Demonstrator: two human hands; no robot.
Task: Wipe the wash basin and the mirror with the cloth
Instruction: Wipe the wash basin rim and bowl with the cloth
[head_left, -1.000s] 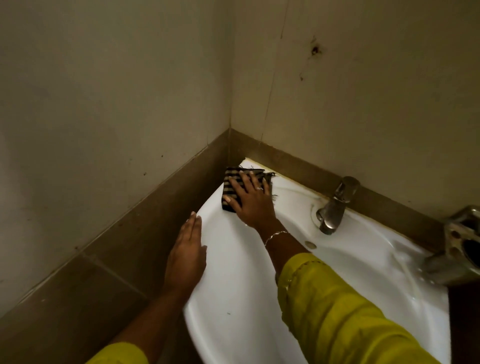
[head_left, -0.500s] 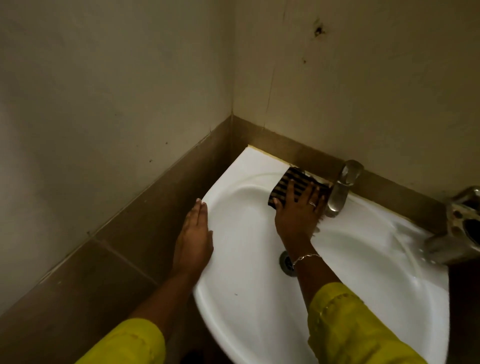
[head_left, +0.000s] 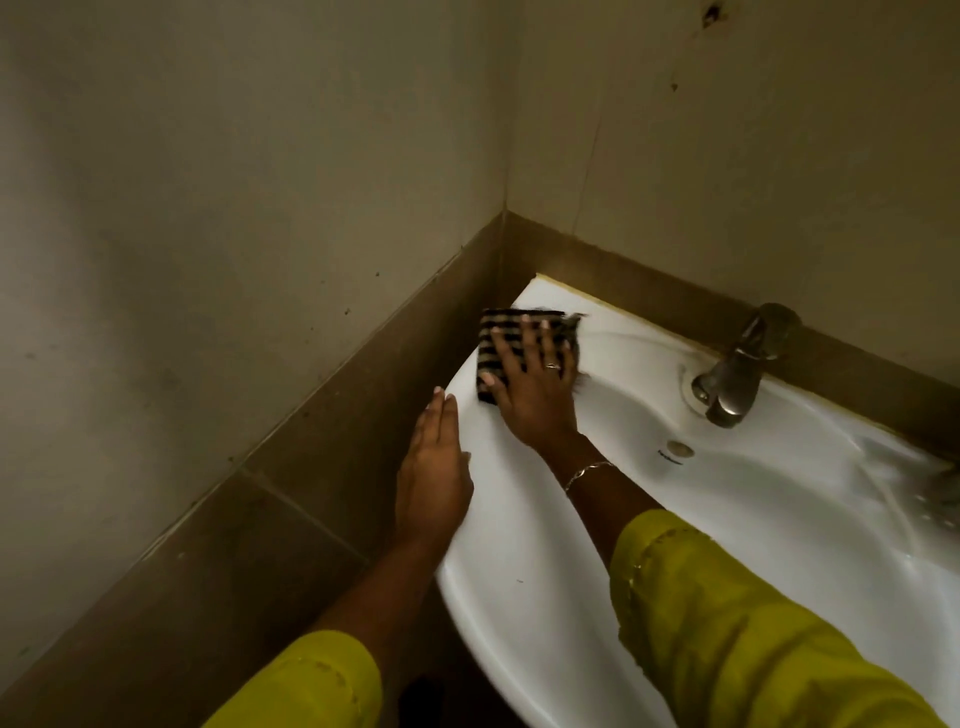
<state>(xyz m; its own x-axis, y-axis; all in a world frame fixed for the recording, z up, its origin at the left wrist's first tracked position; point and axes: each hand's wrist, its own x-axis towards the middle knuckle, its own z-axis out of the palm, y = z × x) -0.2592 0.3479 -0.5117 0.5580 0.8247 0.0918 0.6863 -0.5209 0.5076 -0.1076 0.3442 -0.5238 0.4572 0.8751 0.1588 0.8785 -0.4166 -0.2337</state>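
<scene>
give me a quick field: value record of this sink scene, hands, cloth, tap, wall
left hand: flat on the basin's left rim, holds nothing
right hand: fingers spread, pressing the cloth
cloth: dark and light checked, folded, on the rim at the back left corner
wash basin: white, set in the wall corner
tap: metal, at the back rim, no water running that shows
wall: plain, marked, brown tile band below
mirror: not in view

basin (head_left: 519, 525): white, set in a wall corner, its back edge along the brown tiles
cloth (head_left: 511, 335): striped, folded, flat on the basin's far left rim
right hand (head_left: 535, 389): fingers (head_left: 506, 348) spread, pressed on the cloth
left hand (head_left: 434, 470): flat on the left rim
tap (head_left: 737, 369): metal, on the back ledge
</scene>
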